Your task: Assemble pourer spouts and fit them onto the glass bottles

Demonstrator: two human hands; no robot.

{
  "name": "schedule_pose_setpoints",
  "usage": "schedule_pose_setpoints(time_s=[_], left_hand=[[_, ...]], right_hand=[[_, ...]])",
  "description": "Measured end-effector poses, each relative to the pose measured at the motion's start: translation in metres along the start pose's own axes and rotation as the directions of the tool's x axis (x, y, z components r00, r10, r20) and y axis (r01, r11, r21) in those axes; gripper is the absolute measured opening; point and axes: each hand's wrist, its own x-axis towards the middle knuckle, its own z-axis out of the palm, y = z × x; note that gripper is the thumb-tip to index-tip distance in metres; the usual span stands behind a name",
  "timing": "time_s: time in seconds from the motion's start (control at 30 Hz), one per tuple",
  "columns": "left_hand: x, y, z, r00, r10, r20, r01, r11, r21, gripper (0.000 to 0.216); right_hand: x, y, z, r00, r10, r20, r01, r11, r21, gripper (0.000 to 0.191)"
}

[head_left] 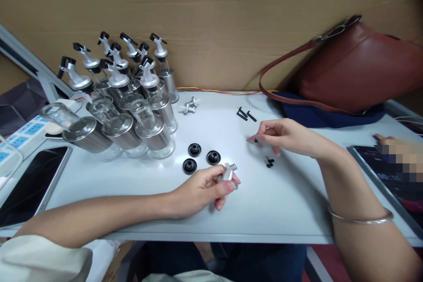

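My left hand (196,191) is closed around a silver pourer spout (228,173), whose forked tip sticks up past the thumb. Over to the right, my right hand (286,137) pinches a small black part (256,140) between thumb and fingertips, just above the table. Below that hand lie a few small black plugs (270,163). Several thin black levers (246,114) lie beyond it. Three round black stoppers (213,157) rest just past my left hand. More silver spout pieces (190,105) lie farther back.
At the left stand three uncapped glass bottles (154,135), with several pourer-topped bottles (150,80) behind them. A phone (33,185) and a power strip (23,139) lie far left. A brown bag (360,66) sits back right; a tablet (373,172) lies at the right edge.
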Motion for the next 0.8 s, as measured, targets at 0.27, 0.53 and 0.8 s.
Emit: schedule_pose_setpoints(time_s=[0.27,0.53,0.8], left_hand=[[-0.001,0.000,-0.001,1.000,0.001,0.006,-0.001,1.000,0.010,0.052],[0.000,-0.003,-0.001,1.000,0.011,0.002,-0.011,1.000,0.006,0.053],[-0.001,-0.003,-0.002,1.000,0.006,-0.009,-0.006,1.000,-0.006,0.055]], right_hand=[[-0.004,-0.005,0.001,0.995,-0.020,0.093,0.019,1.000,0.014,0.036],[0.000,-0.006,0.002,0.981,-0.129,-0.144,0.146,0.983,0.115,0.040],[0.008,0.003,0.002,0.939,-0.225,-0.262,0.203,0.973,-0.110,0.040]])
